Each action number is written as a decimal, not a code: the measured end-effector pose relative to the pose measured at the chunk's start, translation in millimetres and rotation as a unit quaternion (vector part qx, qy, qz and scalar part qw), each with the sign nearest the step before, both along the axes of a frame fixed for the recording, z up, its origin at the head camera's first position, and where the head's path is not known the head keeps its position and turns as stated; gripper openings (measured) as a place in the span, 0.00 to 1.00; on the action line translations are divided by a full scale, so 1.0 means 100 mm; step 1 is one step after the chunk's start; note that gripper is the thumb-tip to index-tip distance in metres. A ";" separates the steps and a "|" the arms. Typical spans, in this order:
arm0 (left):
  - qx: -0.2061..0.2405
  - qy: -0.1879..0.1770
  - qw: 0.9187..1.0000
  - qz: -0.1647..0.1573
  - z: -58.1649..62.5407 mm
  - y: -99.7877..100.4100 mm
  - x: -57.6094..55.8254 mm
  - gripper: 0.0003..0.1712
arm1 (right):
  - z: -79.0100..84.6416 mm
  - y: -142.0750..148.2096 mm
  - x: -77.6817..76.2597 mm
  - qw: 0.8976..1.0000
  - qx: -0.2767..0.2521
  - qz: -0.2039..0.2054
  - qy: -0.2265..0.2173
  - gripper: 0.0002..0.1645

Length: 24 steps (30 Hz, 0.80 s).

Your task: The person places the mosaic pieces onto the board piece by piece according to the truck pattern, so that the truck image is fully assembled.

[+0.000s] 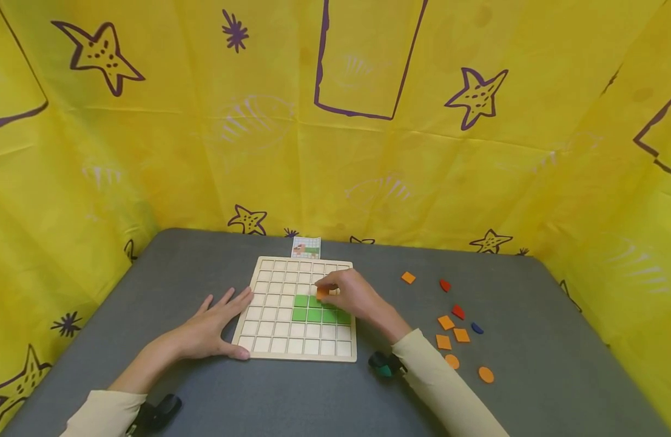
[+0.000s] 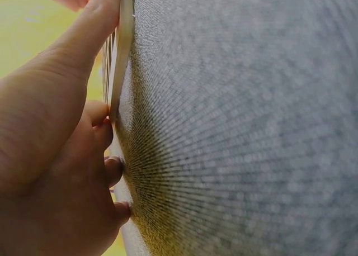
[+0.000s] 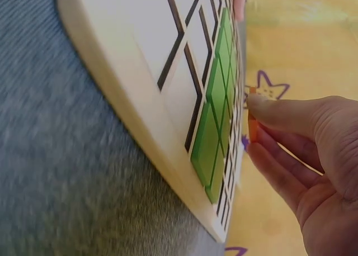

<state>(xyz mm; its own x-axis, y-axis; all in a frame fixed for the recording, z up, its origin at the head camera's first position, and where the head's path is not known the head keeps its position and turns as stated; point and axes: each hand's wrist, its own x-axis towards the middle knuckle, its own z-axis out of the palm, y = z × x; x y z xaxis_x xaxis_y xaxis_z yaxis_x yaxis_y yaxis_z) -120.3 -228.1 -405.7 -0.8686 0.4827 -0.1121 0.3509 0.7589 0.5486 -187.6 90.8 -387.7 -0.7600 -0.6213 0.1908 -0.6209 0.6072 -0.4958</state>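
A wooden grid board (image 1: 270, 309) lies on the grey table, with two rows of green square tiles (image 1: 314, 315) set in its cells. Between thumb and fingertips my right hand (image 1: 356, 295) pinches an orange square tile (image 1: 321, 294), over the upper green row. The right wrist view shows this orange tile (image 3: 253, 115) edge-on, above the board's surface. My left hand (image 1: 211, 328) is spread at the board's left side, thumb at the lower left corner and fingertips at the left edge. In the left wrist view its fingers (image 2: 114, 169) touch the table beside the board's rim (image 2: 124, 55).
A small picture card (image 1: 306, 247) lies behind the board. Right of it are loose pieces: several orange squares (image 1: 443, 342), orange round pieces (image 1: 486, 374), red pieces (image 1: 458, 312) and a blue piece (image 1: 477, 328). A yellow patterned curtain (image 1: 313, 152) hangs around the table.
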 end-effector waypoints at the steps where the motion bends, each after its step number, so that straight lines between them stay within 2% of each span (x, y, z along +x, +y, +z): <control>1: 0.000 0.000 1.000 -0.001 0.00 0.00 0.00 0.70 | 0.00 -0.02 0.00 1.000 0.001 0.000 -0.002 0.16; 11: -0.001 -0.001 1.000 0.001 -0.01 0.00 -0.01 0.70 | -0.03 -0.18 0.01 1.000 -0.008 0.016 -0.011 0.17; 24: -0.006 -0.008 1.000 0.004 -0.01 0.00 -0.01 0.70 | -0.06 -0.43 0.02 0.999 0.021 0.024 -0.014 0.17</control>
